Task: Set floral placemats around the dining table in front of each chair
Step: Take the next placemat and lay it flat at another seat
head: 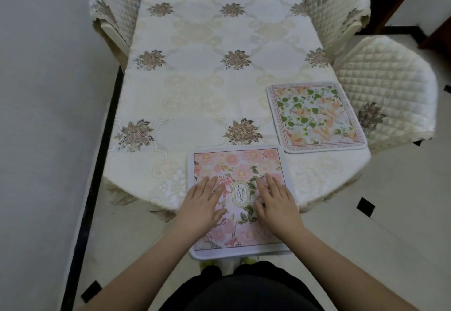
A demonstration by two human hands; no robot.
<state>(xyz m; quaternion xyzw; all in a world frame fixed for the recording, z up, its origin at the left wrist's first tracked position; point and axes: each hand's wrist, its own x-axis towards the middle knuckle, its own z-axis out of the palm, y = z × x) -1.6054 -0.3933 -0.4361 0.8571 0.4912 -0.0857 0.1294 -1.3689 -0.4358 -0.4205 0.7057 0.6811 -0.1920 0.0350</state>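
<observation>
A pink floral placemat (240, 164) with a "GARDEN" oval label lies at the near end of the dining table (195, 78), its near edge hanging past the table's rim. My left hand (203, 199) and my right hand (277, 199) both rest flat on it with straight fingers, one on each side of the label. A second placemat (316, 115), with green leaves and peach flowers, lies at the table's right edge in front of a quilted chair (388, 86).
The table wears a cream cloth with embroidered flower clusters. Two more quilted cream chairs stand at the far left (113, 7) and far right (338, 5). A white wall runs along the left. Pale floor tiles with black insets lie to the right.
</observation>
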